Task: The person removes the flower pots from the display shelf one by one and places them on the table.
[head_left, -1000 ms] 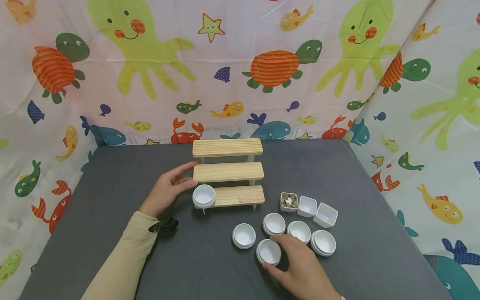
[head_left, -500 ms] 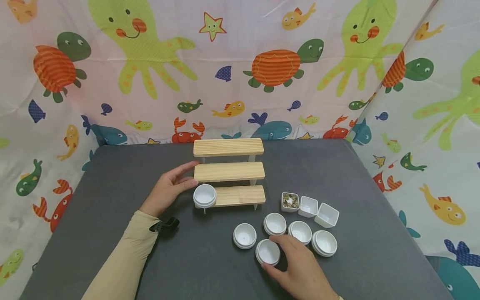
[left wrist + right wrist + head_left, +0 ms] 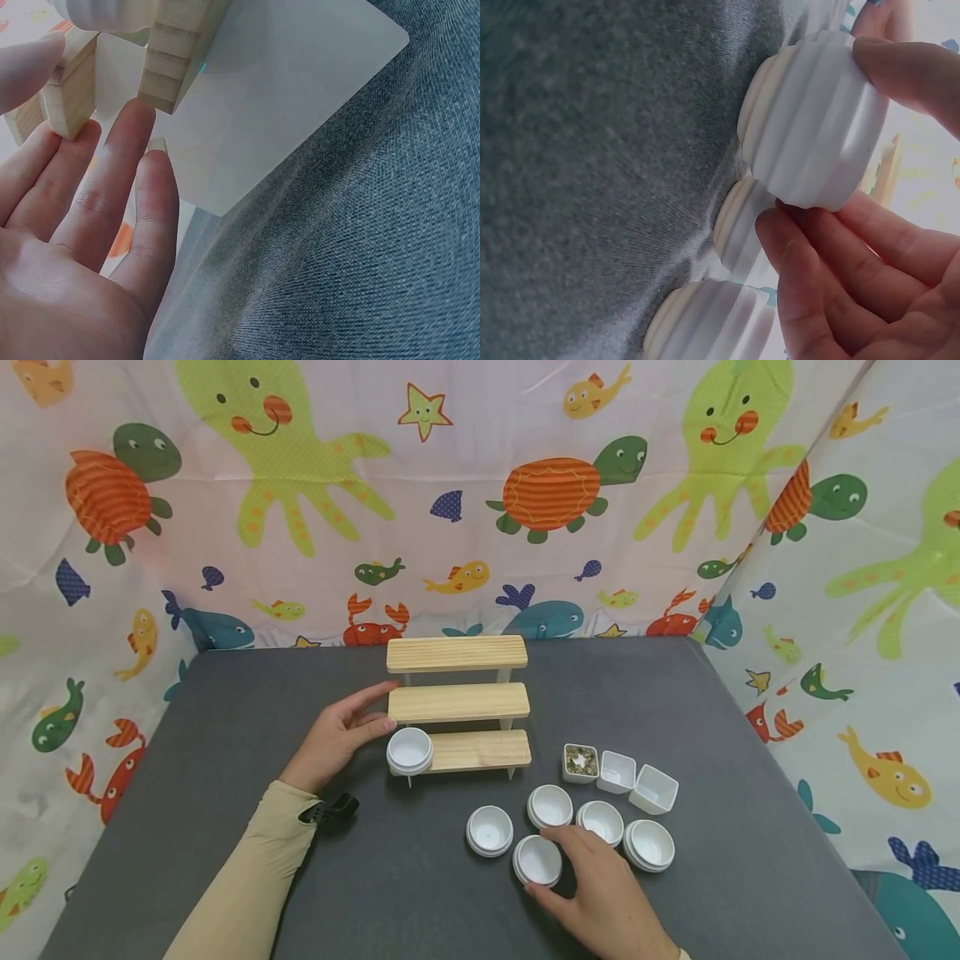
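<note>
At the left end of the three-tier wooden stand (image 3: 457, 703), my left hand (image 3: 337, 739) pinches the end of the middle plank between thumb and fingers. The left wrist view has the fingertips right at the plank ends (image 3: 71, 97). One round white pot (image 3: 409, 750) sits on the left of the lowest tier. My right hand (image 3: 603, 893) holds another small round white pot (image 3: 537, 862) between thumb and fingers, among the group on the dark cloth. Seen from the right wrist, this pot (image 3: 817, 127) has ribbed sides, with its base close to the cloth.
Around the right hand stand more round white pots (image 3: 489, 831), (image 3: 550, 807), (image 3: 649, 845). Behind them is a row of square white pots (image 3: 617, 772), and one square pot (image 3: 580, 763) has a mottled filling. A sea-animal curtain (image 3: 465, 443) hangs behind the table (image 3: 247, 727).
The right hand and its pot shift very slightly, staying in the same spot among the others. The left hand keeps its place on the stand.
</note>
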The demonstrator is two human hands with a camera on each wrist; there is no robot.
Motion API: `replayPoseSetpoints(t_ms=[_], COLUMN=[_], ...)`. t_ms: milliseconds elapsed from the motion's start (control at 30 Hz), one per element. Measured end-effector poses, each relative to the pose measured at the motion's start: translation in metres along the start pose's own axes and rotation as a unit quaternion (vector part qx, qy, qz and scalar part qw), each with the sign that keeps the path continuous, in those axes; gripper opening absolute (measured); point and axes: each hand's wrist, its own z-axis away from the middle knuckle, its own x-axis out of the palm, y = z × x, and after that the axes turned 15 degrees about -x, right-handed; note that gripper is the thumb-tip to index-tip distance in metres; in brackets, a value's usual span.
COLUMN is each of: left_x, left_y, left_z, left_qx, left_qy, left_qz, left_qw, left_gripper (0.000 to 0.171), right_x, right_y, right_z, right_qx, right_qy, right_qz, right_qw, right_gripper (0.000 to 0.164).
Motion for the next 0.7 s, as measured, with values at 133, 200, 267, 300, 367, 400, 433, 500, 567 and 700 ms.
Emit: replayPoseSetpoints(t_ms=[133, 200, 267, 300, 367, 400, 433, 500, 567, 700], left_x=[0.0, 0.0, 0.0, 0.0, 0.0, 0.0, 0.0, 0.0, 0.0, 0.0], left_y=[0.0, 0.0, 0.0, 0.0, 0.0, 0.0, 0.0, 0.001, 0.001, 0.001], left_z=[0.0, 0.0, 0.0, 0.0, 0.0, 0.0, 0.001, 0.001, 0.001, 0.001], left_qx=[-0.001, -0.001, 0.0, 0.001, 0.001, 0.002, 0.002, 0.003, 0.003, 0.004], left_qy=[0.001, 0.002, 0.002, 0.002, 0.001, 0.001, 0.0, -0.002, -0.002, -0.003], left_qz=[-0.001, -0.002, -0.001, 0.0, 0.002, 0.003, 0.004, 0.005, 0.005, 0.008], left_qw=[1.0, 1.0, 1.0, 1.0, 1.0, 1.0, 1.0, 1.0, 1.0, 1.0], left_gripper=[0.064, 0.065, 0.065, 0.065, 0.065, 0.065, 0.065, 0.065, 0.065, 0.065], right_x=[0.001, 0.001, 0.0, 0.0, -0.001, -0.002, -0.003, -0.005, -0.007, -0.016], right_y=[0.0, -0.001, -0.001, -0.001, -0.001, -0.001, -0.001, -0.001, -0.001, -0.002], right_z=[0.0, 0.001, 0.001, 0.001, 0.001, 0.0, 0.0, -0.003, -0.008, -0.028], right_qx=[0.0, 0.001, 0.003, 0.004, 0.007, 0.006, 0.005, 0.002, -0.004, -0.013], right_qy=[0.0, 0.0, -0.002, -0.003, -0.006, -0.007, -0.007, -0.008, -0.009, -0.016], right_qz=[0.003, 0.003, 0.003, 0.002, 0.002, 0.001, -0.001, -0.004, -0.008, -0.013], right_qw=[1.0, 1.0, 1.0, 1.0, 1.0, 1.0, 1.0, 1.0, 1.0, 1.0], right_gripper=[0.066, 0.067, 0.067, 0.067, 0.067, 0.067, 0.067, 0.066, 0.066, 0.062])
